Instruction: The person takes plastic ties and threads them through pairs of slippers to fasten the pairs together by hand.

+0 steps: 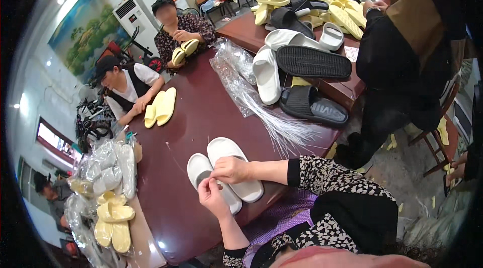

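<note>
A pair of white slide slippers (225,150) lies side by side on the dark red table (171,182) in front of me. My right hand (232,170) is over the slippers' straps with its fingers pinched together. Close against it, my left hand (212,197) is also pinched, at the near left slipper. The fingertips of both hands nearly meet. Whatever is between them is too small to make out. Beyond the slippers, a fanned bundle of thin white strands (274,127) spreads toward the table's right edge.
Clear plastic bags (232,74) lie beside the strands. White and black slippers (314,62) and a yellow heap (347,14) cover the far right. Bagged slippers (108,177) and yellow pairs (114,217) crowd the left. Two co-workers across the table handle yellow slippers (161,107); another person stands right.
</note>
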`<state>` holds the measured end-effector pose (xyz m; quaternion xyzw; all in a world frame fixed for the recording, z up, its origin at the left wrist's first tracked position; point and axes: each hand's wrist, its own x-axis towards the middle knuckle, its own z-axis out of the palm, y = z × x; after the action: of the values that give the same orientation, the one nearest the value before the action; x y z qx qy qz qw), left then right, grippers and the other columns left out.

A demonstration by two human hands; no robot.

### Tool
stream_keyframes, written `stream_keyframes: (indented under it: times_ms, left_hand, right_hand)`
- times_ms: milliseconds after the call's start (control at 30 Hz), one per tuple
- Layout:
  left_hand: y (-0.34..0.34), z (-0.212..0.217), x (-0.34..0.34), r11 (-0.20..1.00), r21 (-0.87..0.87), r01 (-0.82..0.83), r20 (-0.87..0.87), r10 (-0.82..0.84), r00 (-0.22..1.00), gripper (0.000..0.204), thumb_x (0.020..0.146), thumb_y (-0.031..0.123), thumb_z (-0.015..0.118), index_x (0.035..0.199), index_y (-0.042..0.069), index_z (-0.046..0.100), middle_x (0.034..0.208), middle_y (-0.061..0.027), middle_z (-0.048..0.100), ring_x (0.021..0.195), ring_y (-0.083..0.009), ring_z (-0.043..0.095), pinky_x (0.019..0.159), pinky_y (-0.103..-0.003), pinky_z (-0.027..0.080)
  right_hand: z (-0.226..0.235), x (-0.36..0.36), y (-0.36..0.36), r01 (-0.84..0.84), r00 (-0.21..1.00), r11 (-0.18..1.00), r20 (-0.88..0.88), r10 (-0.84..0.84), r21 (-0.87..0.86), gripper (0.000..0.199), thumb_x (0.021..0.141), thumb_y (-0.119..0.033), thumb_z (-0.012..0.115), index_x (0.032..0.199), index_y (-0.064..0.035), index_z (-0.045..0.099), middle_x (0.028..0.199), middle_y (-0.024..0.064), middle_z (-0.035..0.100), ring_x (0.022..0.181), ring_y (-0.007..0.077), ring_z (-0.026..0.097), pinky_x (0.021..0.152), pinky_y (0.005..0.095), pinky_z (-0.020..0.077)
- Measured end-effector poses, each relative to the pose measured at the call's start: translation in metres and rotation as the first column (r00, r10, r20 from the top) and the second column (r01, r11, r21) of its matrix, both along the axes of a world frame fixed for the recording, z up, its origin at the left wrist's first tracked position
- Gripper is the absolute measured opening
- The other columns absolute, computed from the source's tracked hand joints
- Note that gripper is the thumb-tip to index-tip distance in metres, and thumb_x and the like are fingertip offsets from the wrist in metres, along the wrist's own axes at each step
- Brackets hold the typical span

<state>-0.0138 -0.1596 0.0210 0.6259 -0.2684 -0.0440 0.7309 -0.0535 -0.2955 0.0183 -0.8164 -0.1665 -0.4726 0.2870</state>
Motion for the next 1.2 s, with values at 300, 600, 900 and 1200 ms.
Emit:
stream_keyframes:
  times_ms: [300, 600, 900, 1200]
  left_hand:
    - [0.003, -0.008, 0.006, 0.984, -0.178, -0.009, -0.301, -0.046, 0.952, 0.005, 0.088, 0.006, 0.054, 0.087, 0.002, 0.053, 0.071, -0.0025, 0.054, 0.056, -0.0081, 0.050, 0.049, -0.022, 0.042]
    - [0.007, -0.001, 0.006, 0.931, -0.362, 0.037, -0.420, -0.198, 0.886, 0.004, 0.089, 0.006, 0.053, 0.088, 0.003, 0.050, 0.073, -0.0049, 0.056, 0.054, -0.0097, 0.050, 0.048, -0.023, 0.043]
    - [0.041, 0.009, -0.014, 0.902, -0.422, 0.095, -0.550, -0.338, 0.764, 0.004, 0.089, 0.008, 0.049, 0.090, 0.004, 0.048, 0.074, -0.0097, 0.058, 0.054, -0.0131, 0.053, 0.046, -0.028, 0.049]
    - [0.067, -0.021, -0.026, 0.906, -0.399, 0.139, -0.755, -0.411, 0.511, 0.001, 0.088, 0.008, 0.050, 0.089, 0.008, 0.049, 0.071, -0.0071, 0.057, 0.055, -0.0146, 0.053, 0.046, -0.031, 0.048]
  right_hand:
    - [-0.002, -0.002, 0.001, -0.023, 0.999, 0.997, -0.035, 0.021, -0.071, 0.008, 0.073, -0.009, 0.064, 0.078, -0.0044, 0.060, 0.067, 0.0075, 0.054, 0.064, 0.0254, 0.054, 0.062, 0.0354, 0.0452]
    - [-0.007, -0.001, 0.003, -0.066, 0.997, 0.992, -0.033, 0.063, -0.104, 0.009, 0.073, -0.011, 0.063, 0.079, -0.0059, 0.059, 0.068, 0.0071, 0.053, 0.066, 0.0253, 0.054, 0.060, 0.0360, 0.0442]
    - [0.014, -0.038, 0.020, -0.010, 0.998, 0.990, -0.068, 0.001, -0.142, 0.009, 0.072, -0.010, 0.063, 0.079, -0.0057, 0.058, 0.070, 0.0067, 0.053, 0.067, 0.0246, 0.053, 0.061, 0.0356, 0.0437]
    - [-0.004, -0.065, 0.043, -0.129, 0.973, 0.968, -0.213, 0.083, -0.214, 0.008, 0.067, -0.007, 0.060, 0.071, -0.0049, 0.053, 0.066, 0.0078, 0.050, 0.062, 0.0253, 0.050, 0.059, 0.0349, 0.0434]
